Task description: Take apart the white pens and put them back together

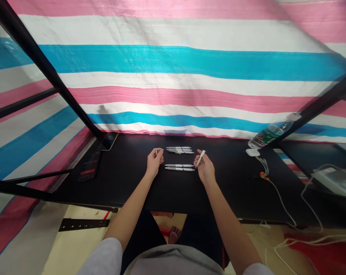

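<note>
My right hand (205, 169) clamps a white pen (200, 159) in its fingers; my left hand (154, 161) pinches a small metal piece (157, 151), with two rows of pens (179, 167) between them on the black table (118, 183).

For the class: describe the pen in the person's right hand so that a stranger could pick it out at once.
On the black table, white pens lie flat in two groups between the person's hands. Just beside them, the person's right hand grips a white pen. That pen stands tilted in the fingers, while its neighbours lie flat.
</note>
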{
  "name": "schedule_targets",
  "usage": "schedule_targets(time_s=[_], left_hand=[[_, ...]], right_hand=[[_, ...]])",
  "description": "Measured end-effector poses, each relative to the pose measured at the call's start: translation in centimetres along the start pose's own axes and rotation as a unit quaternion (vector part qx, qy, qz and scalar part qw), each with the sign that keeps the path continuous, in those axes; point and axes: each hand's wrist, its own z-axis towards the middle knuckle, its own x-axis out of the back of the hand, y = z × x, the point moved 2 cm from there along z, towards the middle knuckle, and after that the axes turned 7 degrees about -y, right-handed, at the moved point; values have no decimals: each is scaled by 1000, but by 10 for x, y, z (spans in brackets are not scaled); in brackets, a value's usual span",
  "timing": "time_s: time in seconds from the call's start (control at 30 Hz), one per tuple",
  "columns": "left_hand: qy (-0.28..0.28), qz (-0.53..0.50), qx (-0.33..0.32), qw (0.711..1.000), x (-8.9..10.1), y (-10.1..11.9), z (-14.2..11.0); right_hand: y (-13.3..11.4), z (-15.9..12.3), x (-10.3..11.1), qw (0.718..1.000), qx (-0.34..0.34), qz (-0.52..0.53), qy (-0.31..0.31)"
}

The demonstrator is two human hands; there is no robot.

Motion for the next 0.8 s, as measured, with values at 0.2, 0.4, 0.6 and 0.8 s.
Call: schedule_targets(time_s=[0.2,0.4,0.6,0.8], left_hand=[[-4,9,2,1000,1,-3,1],[-6,10,5,1000,2,-5,2],[-9,7,8,1000,2,-5,2],[-8,10,6,1000,1,-4,1]], right_hand=[[4,3,5,997,23,-68,-11],[3,1,3,996,24,-80,-19],[0,-1,-2,997,21,-68,-25],[0,-2,-2,995,11,-84,-43]])
